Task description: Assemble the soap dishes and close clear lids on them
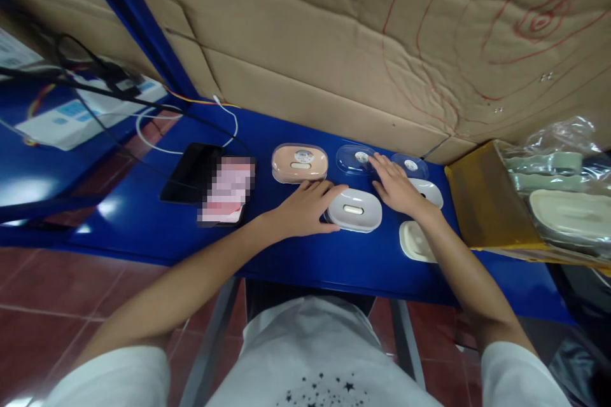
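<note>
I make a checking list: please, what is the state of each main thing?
White dish by left hand: uncovered.
Clear lid by right hand: off, flat.
Pink dish: covered.
Cream dish: partly hidden.
Phone: screen lit.
Cardboard box: open, filled.
Left hand: grip unclear.
Right hand: open.

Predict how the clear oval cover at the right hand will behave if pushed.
The clear oval cover looks like thin, see-through plastic, so it is probably light and fairly stiff. It lies low on the blue table, so it should slide rather than roll or tip. Its glossy surface may feel slippery to the right hand.
</note>
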`<state>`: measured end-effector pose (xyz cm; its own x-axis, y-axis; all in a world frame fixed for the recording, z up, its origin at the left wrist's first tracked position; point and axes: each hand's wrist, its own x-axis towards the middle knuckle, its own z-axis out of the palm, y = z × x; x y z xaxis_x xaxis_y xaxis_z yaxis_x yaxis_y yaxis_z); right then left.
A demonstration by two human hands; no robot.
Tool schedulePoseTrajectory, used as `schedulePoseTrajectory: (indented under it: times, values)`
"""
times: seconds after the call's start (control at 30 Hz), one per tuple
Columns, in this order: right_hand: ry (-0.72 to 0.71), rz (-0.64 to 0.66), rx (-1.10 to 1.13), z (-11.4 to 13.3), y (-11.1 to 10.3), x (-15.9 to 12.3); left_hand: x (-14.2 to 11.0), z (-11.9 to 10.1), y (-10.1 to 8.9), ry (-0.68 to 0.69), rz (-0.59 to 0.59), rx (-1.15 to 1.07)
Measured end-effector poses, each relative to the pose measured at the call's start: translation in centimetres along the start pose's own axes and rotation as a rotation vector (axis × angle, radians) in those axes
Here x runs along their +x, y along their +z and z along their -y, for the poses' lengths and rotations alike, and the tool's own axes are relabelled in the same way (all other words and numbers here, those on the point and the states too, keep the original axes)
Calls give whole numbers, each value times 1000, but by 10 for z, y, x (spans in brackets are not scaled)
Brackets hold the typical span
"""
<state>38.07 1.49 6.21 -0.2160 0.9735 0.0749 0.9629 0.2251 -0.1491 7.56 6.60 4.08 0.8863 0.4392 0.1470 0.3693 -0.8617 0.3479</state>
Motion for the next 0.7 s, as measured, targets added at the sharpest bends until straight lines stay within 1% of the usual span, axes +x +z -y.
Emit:
schedulePoseTrajectory:
  times: [0.07, 0.2, 0.37, 0.47, 0.53, 0.63, 0.7]
  values:
    - [6, 24, -25, -4, 0, 7, -3, 2, -3, -16, 10, -11]
    - [-21, -44, -46, -2, 2, -2, -7, 9, -6, -28, 5, -31]
    - [-13, -43, 116, -4, 7, -14, -7, 13, -5, -3, -16, -78]
    - [-3, -125, 207, -4, 1, -21, -5, 13, -3, -14, -10, -126]
    - [-24, -146, 280, 1, -7, -31, -5, 13, -1, -29, 0, -162]
    - [-99, -98, 376, 13, -16, -47, -4, 14, 2, -60, 0, -208]
    - [-132, -80, 408, 22, -16, -54, -3, 15, 4, -63, -6, -226]
